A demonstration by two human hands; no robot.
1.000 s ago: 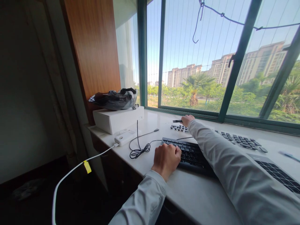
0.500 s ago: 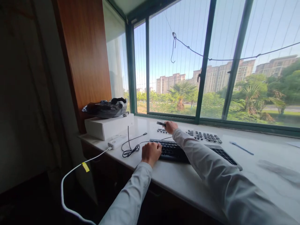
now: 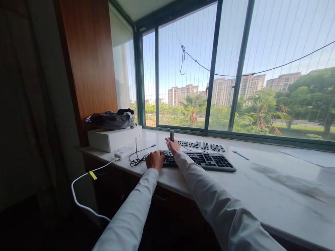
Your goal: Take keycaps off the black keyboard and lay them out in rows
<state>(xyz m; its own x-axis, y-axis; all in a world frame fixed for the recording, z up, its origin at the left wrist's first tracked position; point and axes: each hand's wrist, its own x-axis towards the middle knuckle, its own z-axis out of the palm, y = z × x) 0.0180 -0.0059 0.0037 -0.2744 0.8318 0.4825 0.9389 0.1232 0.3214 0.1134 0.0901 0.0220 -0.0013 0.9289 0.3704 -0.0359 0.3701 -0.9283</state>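
Observation:
A black keyboard [image 3: 209,161] lies along the front of the pale countertop, with bare key positions visible on its right side. At its left end is my left hand [image 3: 155,160], closed with the fingers curled on that edge. My right hand [image 3: 173,146] is above the keyboard's left part and grips what looks like a small dark brush [image 3: 171,135], its dark end pointing up. The lower end is hidden by the hand. Behind the keyboard, loose black keycaps [image 3: 213,147] are laid out in rows.
A coiled black cable [image 3: 137,161] and a white power strip [image 3: 124,152] with a white cord lie left. Beyond them a white box [image 3: 115,138] carries a dark bag [image 3: 112,120]. A blue stick-like tool [image 3: 240,155] and clear plastic [image 3: 288,179] lie right.
My right hand has turned the brush from lying sideways to upright and brought it nearer the keyboard's left part. The view has swung right; my left hand stays at the keyboard's left end.

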